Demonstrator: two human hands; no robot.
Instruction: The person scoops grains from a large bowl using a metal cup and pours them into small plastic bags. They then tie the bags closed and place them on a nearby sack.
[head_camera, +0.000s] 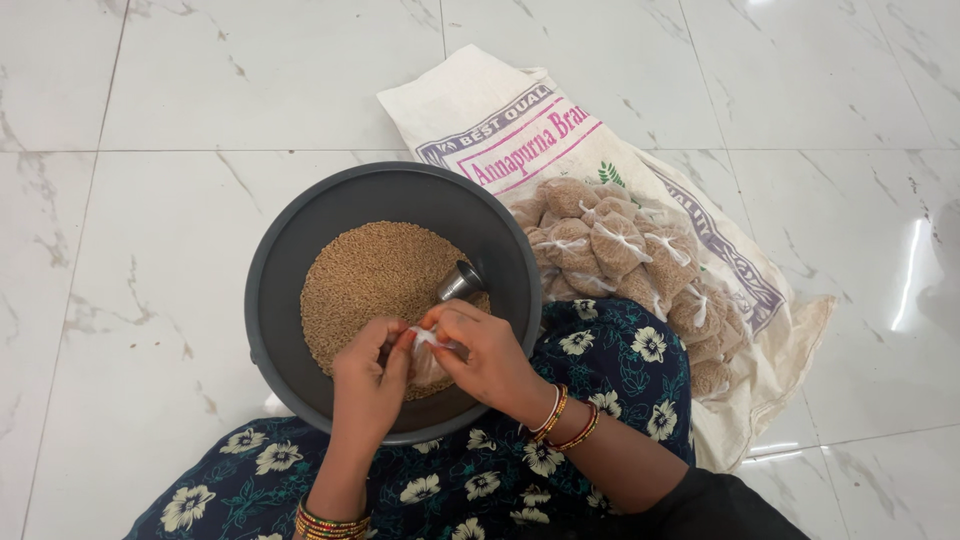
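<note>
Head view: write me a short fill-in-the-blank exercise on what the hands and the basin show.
1. Both hands, left hand and right hand, pinch a small clear ____ over the basin.
2. The basin holds a heap of brown ____.
3. A small metal ____ lies on the grain.
4. The filled packets are piled on a printed white ____.

Missing words: bag; grain; cup; sack

Single view only, from a camera worn on the seated person's head. It faces steeply down and slightly forward, close over the lap. The dark round basin (300, 250) sits mid-frame; the white marble floor (150, 200) fills the upper and left parts. The printed sack (500, 120) extends toward upper right. No second view to compare.
</note>
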